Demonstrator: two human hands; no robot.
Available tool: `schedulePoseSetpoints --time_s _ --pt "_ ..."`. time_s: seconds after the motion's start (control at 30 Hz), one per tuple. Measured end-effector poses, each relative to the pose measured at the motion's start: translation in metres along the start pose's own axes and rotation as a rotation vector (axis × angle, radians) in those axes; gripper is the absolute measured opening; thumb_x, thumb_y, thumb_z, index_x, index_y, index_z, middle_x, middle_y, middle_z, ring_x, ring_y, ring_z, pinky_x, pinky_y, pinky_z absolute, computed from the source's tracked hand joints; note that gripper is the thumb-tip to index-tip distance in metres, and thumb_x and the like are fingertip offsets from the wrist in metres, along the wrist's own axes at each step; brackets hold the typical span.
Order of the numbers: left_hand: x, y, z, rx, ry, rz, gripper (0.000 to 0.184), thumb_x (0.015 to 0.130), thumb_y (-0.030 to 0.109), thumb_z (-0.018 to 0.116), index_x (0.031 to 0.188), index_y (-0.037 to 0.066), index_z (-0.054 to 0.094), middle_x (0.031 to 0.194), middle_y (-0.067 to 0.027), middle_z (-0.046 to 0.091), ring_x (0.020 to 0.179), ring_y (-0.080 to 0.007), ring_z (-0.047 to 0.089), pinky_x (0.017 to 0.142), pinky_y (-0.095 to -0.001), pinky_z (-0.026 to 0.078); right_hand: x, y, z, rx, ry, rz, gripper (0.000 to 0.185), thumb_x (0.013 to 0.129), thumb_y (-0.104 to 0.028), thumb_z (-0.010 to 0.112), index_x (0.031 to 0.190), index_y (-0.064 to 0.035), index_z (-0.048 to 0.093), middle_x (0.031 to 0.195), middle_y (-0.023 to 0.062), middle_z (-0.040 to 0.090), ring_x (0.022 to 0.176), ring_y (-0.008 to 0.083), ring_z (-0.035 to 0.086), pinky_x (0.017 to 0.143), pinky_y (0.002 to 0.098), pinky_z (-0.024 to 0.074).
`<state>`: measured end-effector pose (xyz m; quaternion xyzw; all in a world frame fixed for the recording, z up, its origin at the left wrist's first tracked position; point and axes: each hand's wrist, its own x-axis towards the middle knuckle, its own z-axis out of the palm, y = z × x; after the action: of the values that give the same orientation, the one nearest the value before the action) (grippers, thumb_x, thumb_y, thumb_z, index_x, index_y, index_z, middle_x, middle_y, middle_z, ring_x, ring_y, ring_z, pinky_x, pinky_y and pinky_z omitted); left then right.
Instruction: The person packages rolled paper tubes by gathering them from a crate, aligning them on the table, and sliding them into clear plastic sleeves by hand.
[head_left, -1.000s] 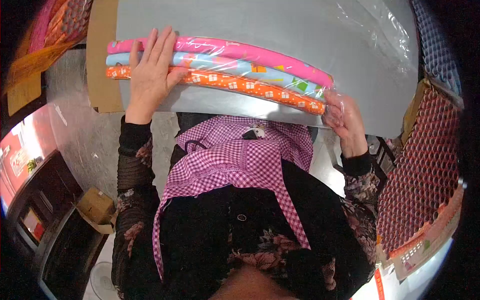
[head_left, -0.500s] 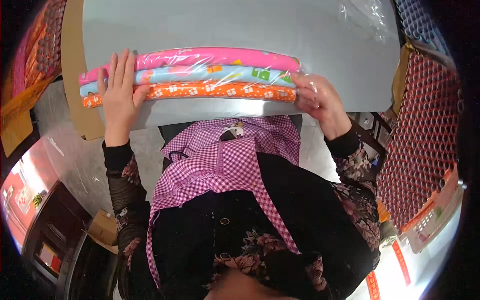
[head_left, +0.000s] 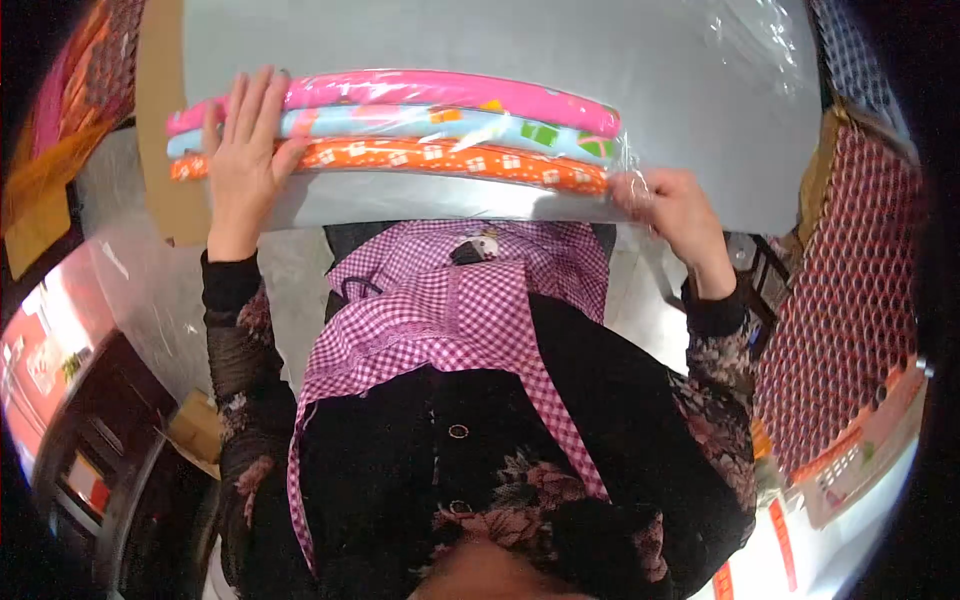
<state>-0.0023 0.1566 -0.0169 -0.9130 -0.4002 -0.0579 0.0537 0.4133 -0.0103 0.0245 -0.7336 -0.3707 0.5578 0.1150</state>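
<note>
Three rolls in clear plastic film lie side by side across the grey table: a pink roll (head_left: 450,92), a light blue roll (head_left: 400,121) and an orange roll (head_left: 450,160) with white gift shapes. My left hand (head_left: 245,165) lies flat over their left part, fingers spread. At the right end, my right hand (head_left: 672,205) has its fingers pinched together on the loose clear film (head_left: 625,160), beside the orange roll's tip.
The grey table top (head_left: 560,45) has a brown cardboard edge (head_left: 165,120) on the left. Many red rolls (head_left: 840,300) are stacked at the right, blue ones (head_left: 865,75) at the upper right. A cardboard box (head_left: 197,430) stands lower left, near dark wooden furniture (head_left: 110,430).
My right hand has shifted from the rolls' end down toward the orange roll's tip, its fingers closing on the film. My left hand stays on the rolls. The camera view has moved too.
</note>
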Motion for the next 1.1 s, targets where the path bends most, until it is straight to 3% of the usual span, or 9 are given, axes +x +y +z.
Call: schedulePoseSetpoints --time_s 0.13,0.27,0.4,0.47,0.57,0.8,0.9,1.03,1.1 --pt "0.001 0.000 0.002 -0.003 0.008 -0.020 0.065 0.092 0.055 0.049 0.142 0.014 0.047 0.147 -0.0061 0.047 0.137 -0.0287 0.041 0.114 -0.0518 0.023 0.005 0.019 0.007 0.076 -0.031 -0.160 0.023 0.088 -0.024 0.069 0.083 -0.0013 0.072 0.064 -0.0067 0.051 0.055 0.0043 0.043 0.050 0.0226 0.0327" --pt "0.007 0.003 -0.001 0.019 0.009 -0.045 0.062 0.090 0.053 0.054 0.138 0.013 0.051 0.143 -0.0065 0.050 0.136 -0.0276 0.043 0.114 -0.0511 0.022 0.013 0.020 0.007 -0.099 0.026 -0.046 0.025 0.083 -0.023 0.071 0.080 0.0017 0.070 0.061 -0.0051 0.050 0.056 0.0061 0.043 0.050 0.0260 0.0320" --pt "0.004 0.003 0.001 0.025 0.012 -0.025 0.073 0.087 0.060 0.049 0.142 0.013 0.047 0.147 -0.0062 0.047 0.138 -0.0259 0.041 0.116 -0.0493 0.021 0.013 0.028 0.019 0.139 0.188 0.027 0.018 0.088 -0.017 0.069 0.083 -0.0001 0.068 0.060 -0.0029 0.054 0.046 0.0044 0.042 0.044 0.0217 0.0306" --pt "0.004 0.000 -0.002 0.011 0.038 -0.039 0.076 0.085 0.062 0.048 0.142 0.012 0.047 0.148 -0.0062 0.046 0.138 -0.0267 0.040 0.116 -0.0509 0.021 0.007 0.007 0.026 0.322 0.204 0.010 0.022 0.088 -0.017 0.069 0.071 -0.0031 0.062 0.059 -0.0037 0.051 0.048 0.0040 0.039 0.045 0.0236 0.0285" --pt "0.002 0.003 -0.007 0.017 0.009 -0.020 0.081 0.083 0.066 0.045 0.142 0.012 0.046 0.149 -0.0063 0.044 0.140 -0.0268 0.038 0.116 -0.0519 0.020 0.015 0.022 0.023 0.541 0.091 -0.013 0.018 0.088 -0.012 0.067 0.074 -0.0047 0.058 0.057 -0.0023 0.049 0.040 0.0060 0.038 0.039 0.0230 0.0288" --pt "-0.004 0.006 -0.008 0.004 0.028 -0.011 0.084 0.081 0.070 0.045 0.143 0.011 0.045 0.149 -0.0072 0.044 0.141 -0.0271 0.036 0.116 -0.0518 0.020 0.019 0.032 0.025 0.652 0.099 0.017 0.015 0.090 -0.013 0.065 0.079 -0.0064 0.058 0.058 -0.0021 0.049 0.040 0.0058 0.037 0.038 0.0218 0.0287" --pt "-0.002 0.005 -0.005 -0.008 0.055 -0.007 0.080 0.081 0.067 0.052 0.138 0.011 0.050 0.143 -0.0077 0.049 0.138 -0.0275 0.040 0.116 -0.0516 0.022 0.014 0.023 0.028 0.662 0.136 0.060 0.010 0.091 -0.015 0.063 0.093 -0.0063 0.060 0.064 -0.0030 0.052 0.042 0.0045 0.038 0.039 0.0218 0.0321" --pt "0.003 0.003 -0.006 -0.046 0.084 0.049 0.084 0.078 0.068 0.055 0.139 0.011 0.049 0.144 -0.0075 0.048 0.138 -0.0280 0.040 0.115 -0.0511 0.023 0.009 -0.001 0.031 0.706 0.124 0.094 0.011 0.088 -0.015 0.060 0.087 -0.0035 0.059 0.064 -0.0010 0.051 0.044 0.0063 0.041 0.040 0.0231 0.0296" --pt "0.004 0.004 -0.011 0.004 0.060 0.036 0.092 0.081 0.077 0.041 0.145 0.011 0.044 0.148 -0.0074 0.046 0.140 -0.0279 0.039 0.115 -0.0503 0.022 0.012 0.015 0.028 0.829 0.028 0.048 0.015 0.090 -0.017 0.059 0.088 -0.0022 0.061 0.063 -0.0016 0.050 0.045 0.0062 0.041 0.041 0.0229 0.0298"
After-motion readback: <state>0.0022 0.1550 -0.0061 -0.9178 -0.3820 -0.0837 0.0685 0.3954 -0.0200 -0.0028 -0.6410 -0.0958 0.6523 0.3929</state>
